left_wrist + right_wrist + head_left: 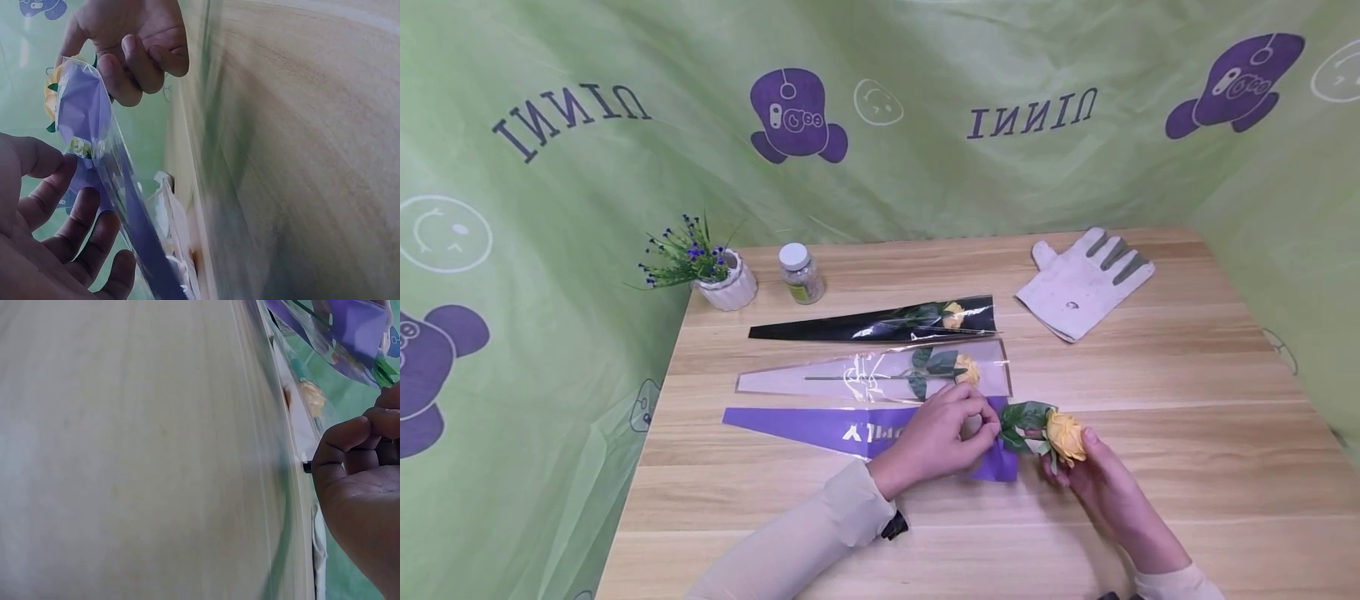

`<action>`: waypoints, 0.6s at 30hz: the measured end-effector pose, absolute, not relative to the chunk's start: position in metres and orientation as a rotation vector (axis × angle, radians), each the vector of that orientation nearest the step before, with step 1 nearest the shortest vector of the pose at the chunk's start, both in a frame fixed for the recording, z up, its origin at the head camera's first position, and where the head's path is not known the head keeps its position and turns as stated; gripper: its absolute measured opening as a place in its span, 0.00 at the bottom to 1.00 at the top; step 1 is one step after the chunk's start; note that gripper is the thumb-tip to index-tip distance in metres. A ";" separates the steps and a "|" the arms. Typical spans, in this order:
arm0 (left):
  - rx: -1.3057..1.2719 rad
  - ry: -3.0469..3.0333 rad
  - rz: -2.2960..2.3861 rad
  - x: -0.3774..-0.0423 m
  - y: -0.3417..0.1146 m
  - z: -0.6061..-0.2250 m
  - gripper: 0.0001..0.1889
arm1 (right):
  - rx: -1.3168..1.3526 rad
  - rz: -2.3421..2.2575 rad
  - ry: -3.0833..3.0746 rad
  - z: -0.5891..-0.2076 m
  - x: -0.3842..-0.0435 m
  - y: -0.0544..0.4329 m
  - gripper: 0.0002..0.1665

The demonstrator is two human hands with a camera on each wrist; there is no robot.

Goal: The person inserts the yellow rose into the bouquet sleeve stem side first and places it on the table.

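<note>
A yellow artificial rose [1066,437] with green leaves lies partly at the wide end of a purple flower sleeve [797,421]. My left hand [936,437] pinches the sleeve near its mouth between thumb and forefinger, other fingers spread in the left wrist view. My right hand [1108,487] holds the rose around its bloom and upper stem. In the left wrist view the raised purple sleeve [84,103] has a clear front film, and the rose [51,94] shows behind it. The stem's lower part is hidden in the head view.
Behind lie a clear sleeve [782,382] and a black sleeve [820,327], each holding a yellow rose. Farther back stand a white flowerpot [730,287] with blue flowers and a lidded jar [802,275]. A work glove [1067,292] lies at the back right.
</note>
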State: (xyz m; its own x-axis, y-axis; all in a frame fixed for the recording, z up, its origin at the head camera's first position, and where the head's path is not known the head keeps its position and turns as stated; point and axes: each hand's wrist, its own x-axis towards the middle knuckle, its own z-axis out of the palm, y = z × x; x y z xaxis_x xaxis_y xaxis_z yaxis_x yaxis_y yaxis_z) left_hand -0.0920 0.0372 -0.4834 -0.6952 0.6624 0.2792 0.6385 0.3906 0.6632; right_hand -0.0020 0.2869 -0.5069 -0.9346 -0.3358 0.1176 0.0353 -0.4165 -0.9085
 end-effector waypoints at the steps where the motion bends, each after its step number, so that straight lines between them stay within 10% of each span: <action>1: 1.209 2.595 1.214 -0.092 0.037 -0.483 0.02 | -0.407 -2.433 1.571 -0.506 -0.002 0.287 0.31; 18: 1.185 2.641 1.168 -0.086 0.038 -0.478 0.03 | -0.278 -2.316 2.002 -0.501 -0.003 0.290 0.21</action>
State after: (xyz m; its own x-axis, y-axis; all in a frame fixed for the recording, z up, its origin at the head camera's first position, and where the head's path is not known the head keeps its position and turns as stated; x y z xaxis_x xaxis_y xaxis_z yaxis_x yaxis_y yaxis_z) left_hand -0.0859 0.0379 -0.4779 -0.7113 0.6501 0.2671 0.6349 0.4314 0.6409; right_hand -0.0030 0.2896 -0.5007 -0.9813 -0.1690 0.0917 -0.0663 -0.1503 -0.9864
